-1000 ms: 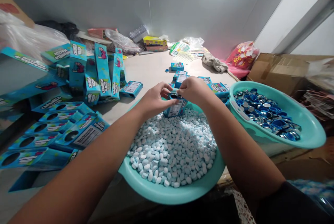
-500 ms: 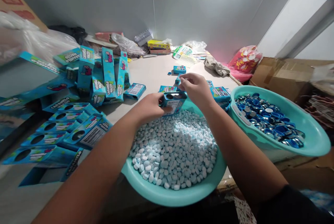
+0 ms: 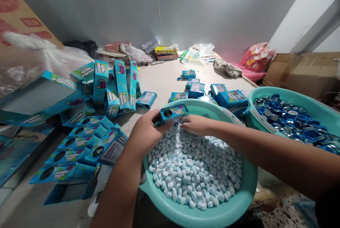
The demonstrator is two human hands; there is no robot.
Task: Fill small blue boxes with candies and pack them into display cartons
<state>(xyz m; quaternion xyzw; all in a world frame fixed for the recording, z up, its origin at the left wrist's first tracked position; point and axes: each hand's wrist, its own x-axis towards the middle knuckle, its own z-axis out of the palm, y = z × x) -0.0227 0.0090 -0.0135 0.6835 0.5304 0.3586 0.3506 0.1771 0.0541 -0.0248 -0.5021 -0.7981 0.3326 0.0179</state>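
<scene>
My left hand (image 3: 145,132) is closed around one end of a small blue candy tin (image 3: 174,112), held above the round basin (image 3: 202,217). The tin's face with a dark round hole and "Caramelo" lettering is turned towards me. Below it, pale blue and white candies (image 3: 191,182) fill the basin. My right hand (image 3: 196,125) reaches in from the right, its fingers curled down at the candies just under the tin's right end. What lies inside those fingers is hidden.
A second basin (image 3: 255,118) on the right holds many blue and silver caps (image 3: 294,120). Several blue tins (image 3: 196,89) lie behind the candies. Blue cardboard boxes (image 3: 120,86) stand and lie on the left. Bags, a cloth (image 3: 225,68) and cartons line the back.
My right hand has moved from the tins behind the basin down to the candies. My left hand has turned the tin, so its holed face shows. The view has shifted left.
</scene>
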